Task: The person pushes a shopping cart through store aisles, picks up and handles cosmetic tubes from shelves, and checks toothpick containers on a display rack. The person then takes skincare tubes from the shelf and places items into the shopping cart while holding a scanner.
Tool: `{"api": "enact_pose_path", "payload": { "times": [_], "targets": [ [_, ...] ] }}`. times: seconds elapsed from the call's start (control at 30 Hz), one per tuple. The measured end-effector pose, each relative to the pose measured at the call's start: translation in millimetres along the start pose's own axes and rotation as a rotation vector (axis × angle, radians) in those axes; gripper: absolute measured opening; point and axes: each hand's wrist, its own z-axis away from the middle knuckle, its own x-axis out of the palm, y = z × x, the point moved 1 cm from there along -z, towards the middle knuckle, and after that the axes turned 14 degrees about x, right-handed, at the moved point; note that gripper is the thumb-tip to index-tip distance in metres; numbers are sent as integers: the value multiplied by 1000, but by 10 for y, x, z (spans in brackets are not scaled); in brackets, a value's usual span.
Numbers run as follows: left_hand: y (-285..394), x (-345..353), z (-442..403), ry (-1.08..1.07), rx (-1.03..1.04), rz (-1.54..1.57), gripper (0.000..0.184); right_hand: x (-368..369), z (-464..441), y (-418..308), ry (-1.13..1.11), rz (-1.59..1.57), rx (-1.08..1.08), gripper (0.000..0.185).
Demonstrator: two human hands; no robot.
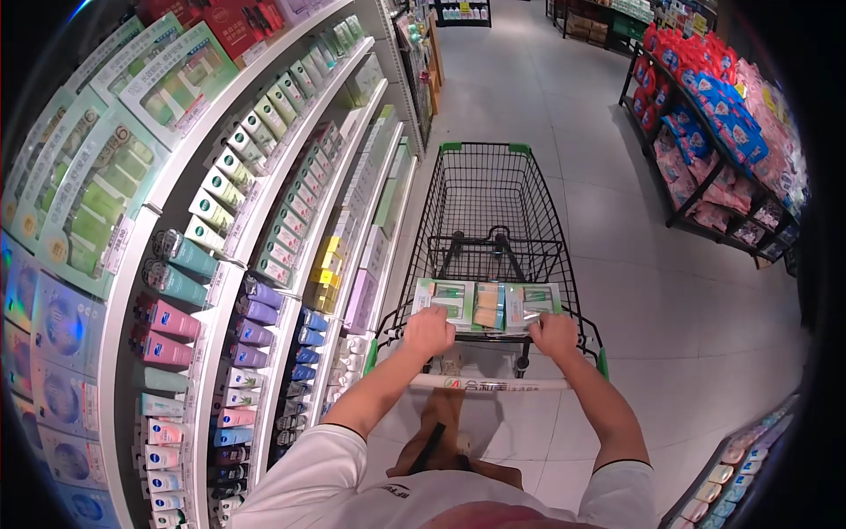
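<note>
A flat box of skincare products [490, 305], with green and beige items showing through its front windows, lies level over the near end of a black wire shopping cart [480, 189]. My left hand [429, 331] is closed on its near left corner. At the near right corner, my right hand [553, 334] grips the same box, thumb on the front. Whether the box also rests on the cart is hard to see. The cart's pale handle bar [493, 384] runs below both wrists, with neither hand on it.
Tall shelves [150, 212] along the left carry boxed sets [97, 203] and rows of tubes [165, 331]. A black rack [670, 145] of red, blue and pink packages stands at right. Another low display [727, 467] sits at bottom right. Tiled floor [520, 79] stretches ahead.
</note>
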Motion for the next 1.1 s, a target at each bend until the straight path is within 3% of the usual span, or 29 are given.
{"api": "enact_pose_path", "payload": {
  "times": [0.27, 0.4, 0.57, 0.83, 0.9, 0.93, 1.0, 1.03, 1.1],
  "targets": [
    [-639, 119, -1085, 119, 99, -10, 16, 56, -1155, -151, -11, 10, 70, 34],
    [-981, 156, -1679, 22, 62, 3, 18, 116, -1746, -205, -9, -11, 92, 33],
    [-1381, 208, -2310, 223, 241, -46, 10, 162, -2402, -315, 3, -9, 128, 31],
    [-1718, 110, -3120, 143, 227, -21, 12, 173, -3122, -425, 46, -50, 151, 28],
    [-1781, 80, -3295, -139, 112, 1, 27, 176, -3282, -423, 40, -48, 158, 28],
    [-1827, 102, -3371, -141, 112, 3, 27, 179, -3365, -428, 35, -47, 159, 28],
    [-1873, 74, -3543, 263, 364, -171, 53, 182, -3537, -417, 32, -42, 156, 29],
    [-1889, 69, -3629, 262, 363, -173, 53, 181, -3631, -407, 30, -37, 153, 30],
    [-1925, 68, -3801, 176, 298, -143, 76, 160, -3821, -387, 25, -39, 151, 30]
  ]
}}
